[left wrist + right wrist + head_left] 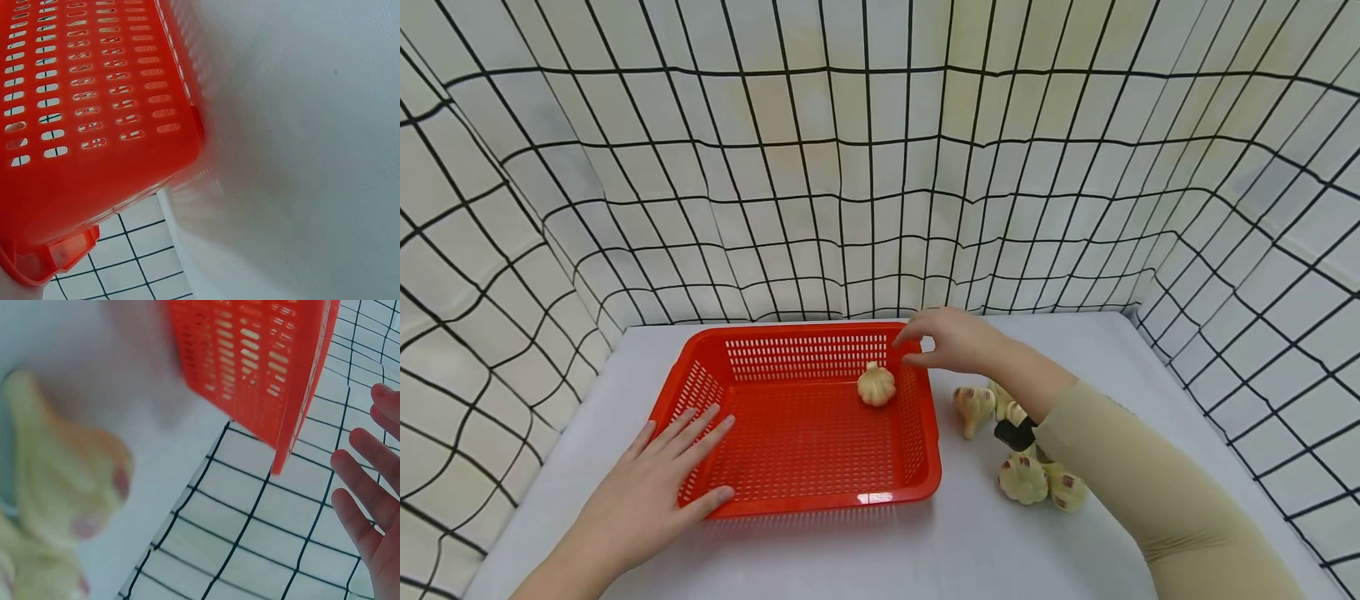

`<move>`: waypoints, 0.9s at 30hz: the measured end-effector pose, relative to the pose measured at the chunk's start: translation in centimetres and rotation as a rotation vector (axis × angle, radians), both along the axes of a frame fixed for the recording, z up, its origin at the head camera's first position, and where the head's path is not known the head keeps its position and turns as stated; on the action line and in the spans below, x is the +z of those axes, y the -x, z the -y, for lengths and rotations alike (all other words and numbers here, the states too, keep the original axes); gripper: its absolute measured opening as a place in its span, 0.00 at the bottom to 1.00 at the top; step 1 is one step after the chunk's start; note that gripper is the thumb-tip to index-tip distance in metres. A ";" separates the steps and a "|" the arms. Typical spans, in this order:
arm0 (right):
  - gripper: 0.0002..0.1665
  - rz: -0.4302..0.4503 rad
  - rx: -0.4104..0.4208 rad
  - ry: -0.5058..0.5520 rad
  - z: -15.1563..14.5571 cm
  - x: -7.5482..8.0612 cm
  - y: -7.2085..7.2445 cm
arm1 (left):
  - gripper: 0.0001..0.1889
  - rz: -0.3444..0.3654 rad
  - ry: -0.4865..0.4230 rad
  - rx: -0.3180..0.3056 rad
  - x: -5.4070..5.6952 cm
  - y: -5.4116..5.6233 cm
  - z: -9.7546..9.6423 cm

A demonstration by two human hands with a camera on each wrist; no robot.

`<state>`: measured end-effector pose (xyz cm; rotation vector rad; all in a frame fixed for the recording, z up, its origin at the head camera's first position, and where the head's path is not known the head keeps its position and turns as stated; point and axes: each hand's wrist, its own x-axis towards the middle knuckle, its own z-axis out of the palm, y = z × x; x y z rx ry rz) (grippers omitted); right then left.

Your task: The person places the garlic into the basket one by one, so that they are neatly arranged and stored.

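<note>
A red plastic basket [805, 505] with slotted walls stands on the white table. Inside it, near the right wall, lies one garlic bulb [876, 385]. My left hand [651, 492] rests on the basket's left front rim with its fingers spread. Above the basket's back right corner is my right hand [953, 340], fingers loosely bent and nothing between them. In the right wrist view its fingers [365, 481] show apart and bare beside the basket wall [250, 369]. Little of the left hand shows in the left wrist view, where the basket's side [94, 169] fills the upper left.
Several garlic bulbs [1022, 478] lie on the table right of the basket, partly hidden under my right forearm. A small black object [1015, 434] is at the right wrist. Black netting [865, 200] over white cloth encloses the table's back and sides.
</note>
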<state>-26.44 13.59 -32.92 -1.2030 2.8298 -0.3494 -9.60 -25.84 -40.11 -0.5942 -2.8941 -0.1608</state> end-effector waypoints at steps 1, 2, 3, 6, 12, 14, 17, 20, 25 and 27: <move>0.15 -0.010 0.003 0.000 -0.5 -0.1 -0.1 | 0.44 -0.006 -0.003 -0.003 0.0 0.0 0.0; 0.15 -0.014 0.005 0.003 -0.9 -0.2 -0.3 | 0.45 -0.012 -0.006 -0.006 0.0 0.0 0.0; 0.15 -0.020 0.007 0.005 -1.4 -0.3 -0.4 | 0.45 -0.017 -0.009 -0.009 0.0 0.0 0.0; 0.14 -0.037 0.009 0.005 -2.7 -0.6 -0.9 | 0.45 -0.027 -0.015 -0.013 -0.1 0.0 0.1; 0.13 -0.020 -0.008 -0.027 -5.4 -1.2 -2.2 | 0.45 -0.028 -0.025 -0.016 -0.1 0.0 0.0; 0.14 0.005 -0.022 -0.037 -6.1 -1.5 -2.6 | 0.45 -0.028 -0.025 -0.015 -0.1 0.0 0.0; 0.15 0.041 -0.051 -0.051 -7.2 -1.9 -3.2 | 0.45 -0.029 -0.026 -0.014 -0.1 0.0 0.0; 0.15 0.069 -0.064 -0.058 -8.1 -2.3 -3.6 | 0.45 -0.028 -0.026 -0.014 -0.1 0.0 0.0; 0.15 0.088 -0.057 -0.063 -8.9 -2.7 -3.8 | 0.45 -0.031 -0.024 -0.015 -0.1 0.0 0.0; 0.15 0.091 -0.051 -0.068 -9.1 -2.9 -3.8 | 0.45 -0.033 -0.023 -0.017 -0.2 0.0 0.0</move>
